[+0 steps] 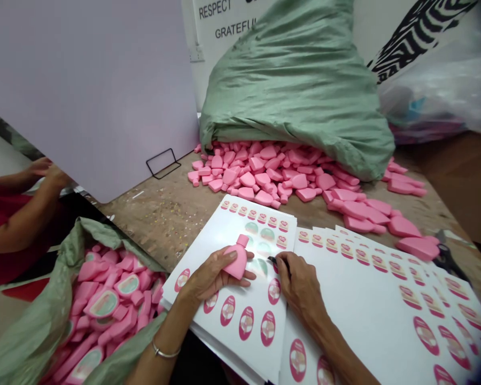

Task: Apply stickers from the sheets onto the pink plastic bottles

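Note:
My left hand (pixel 214 275) holds a pink bottle-shaped piece (pixel 238 259) between thumb and fingers, its neck pointing up and its plain face towards me. Beneath it lies a white sticker sheet (pixel 256 315) printed with pink oval labels, small labels along the top and pale green rounded labels in the middle. Over the right side of this sheet, my right hand (pixel 300 280) is closed on a small dark tool (pixel 271 260), whose tip shows near a green label. The tool's exact kind is hidden by the fingers.
Many pink pieces (pixel 264 171) spill from a green sack (pixel 296 91) at the back. Another green bag (pixel 28 326) at lower left holds labelled pieces (pixel 104 305). More sticker sheets (pixel 356 299) and black-handled scissors (pixel 447 256) lie right. A co-worker's arms (pixel 28 203) show beside a pale panel (pixel 92 91).

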Motion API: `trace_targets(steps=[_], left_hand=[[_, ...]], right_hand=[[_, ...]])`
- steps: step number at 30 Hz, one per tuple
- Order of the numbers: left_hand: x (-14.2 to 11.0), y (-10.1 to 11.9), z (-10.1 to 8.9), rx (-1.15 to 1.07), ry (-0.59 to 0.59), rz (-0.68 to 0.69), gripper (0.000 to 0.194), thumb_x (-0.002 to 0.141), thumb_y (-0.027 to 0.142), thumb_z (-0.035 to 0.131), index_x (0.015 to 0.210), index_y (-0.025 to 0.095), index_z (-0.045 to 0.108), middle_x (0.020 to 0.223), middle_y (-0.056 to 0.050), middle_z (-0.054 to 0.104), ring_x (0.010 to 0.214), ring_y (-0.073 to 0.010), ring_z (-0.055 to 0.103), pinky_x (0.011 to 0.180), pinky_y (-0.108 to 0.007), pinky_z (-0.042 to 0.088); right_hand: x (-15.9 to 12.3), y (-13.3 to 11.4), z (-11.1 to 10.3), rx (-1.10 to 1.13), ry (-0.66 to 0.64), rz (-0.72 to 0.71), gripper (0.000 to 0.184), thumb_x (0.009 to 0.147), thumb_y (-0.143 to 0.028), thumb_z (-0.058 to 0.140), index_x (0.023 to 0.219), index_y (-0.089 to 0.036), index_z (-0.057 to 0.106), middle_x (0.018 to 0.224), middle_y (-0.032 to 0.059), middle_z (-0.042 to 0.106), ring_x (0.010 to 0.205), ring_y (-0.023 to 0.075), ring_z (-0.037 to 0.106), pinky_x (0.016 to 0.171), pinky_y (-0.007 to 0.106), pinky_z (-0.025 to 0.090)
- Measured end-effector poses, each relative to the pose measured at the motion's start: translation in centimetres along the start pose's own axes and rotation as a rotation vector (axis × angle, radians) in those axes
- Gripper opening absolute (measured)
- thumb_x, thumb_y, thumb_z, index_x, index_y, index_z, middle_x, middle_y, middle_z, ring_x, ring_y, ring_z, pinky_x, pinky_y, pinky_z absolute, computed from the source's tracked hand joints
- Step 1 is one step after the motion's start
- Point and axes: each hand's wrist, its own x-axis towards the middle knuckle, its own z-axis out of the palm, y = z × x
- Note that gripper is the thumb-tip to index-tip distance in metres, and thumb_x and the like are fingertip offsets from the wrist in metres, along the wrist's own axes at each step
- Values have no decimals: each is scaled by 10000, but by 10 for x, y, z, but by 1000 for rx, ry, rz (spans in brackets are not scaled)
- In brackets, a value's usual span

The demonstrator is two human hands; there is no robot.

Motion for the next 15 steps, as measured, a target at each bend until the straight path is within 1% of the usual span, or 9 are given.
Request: trace_targets(steps=[6, 11, 15], left_hand=[[0, -1, -1, 8, -13, 7, 314, 855, 340, 570, 1070, 110, 552, 1187, -185, 578, 839, -259, 690, 704, -354, 578], [1, -2, -2, 12, -19, 11, 308, 867, 326, 556, 1081, 105, 544, 1183, -194, 582, 816, -237, 690, 714, -349, 575], [2, -3, -3, 5, -27, 7, 295, 866, 315, 558, 1068, 101, 538, 1165, -197, 591, 822, -247, 688, 703, -352, 577]], right_hand=[[1, -2, -2, 2, -9, 22, 164, 933, -277, 378, 861, -215, 511, 777, 20, 600, 730, 184, 519, 723, 345, 350], [1, 0, 0, 3, -13, 26, 158, 934, -282, 385, 870, -213, 513, 785, 19, 603, 739, 183, 521, 729, 346, 346], [2, 1, 2, 1, 6, 15, 167, 933, -284, 384, 861, -211, 516, 770, 20, 599, 726, 182, 518, 715, 340, 342]])
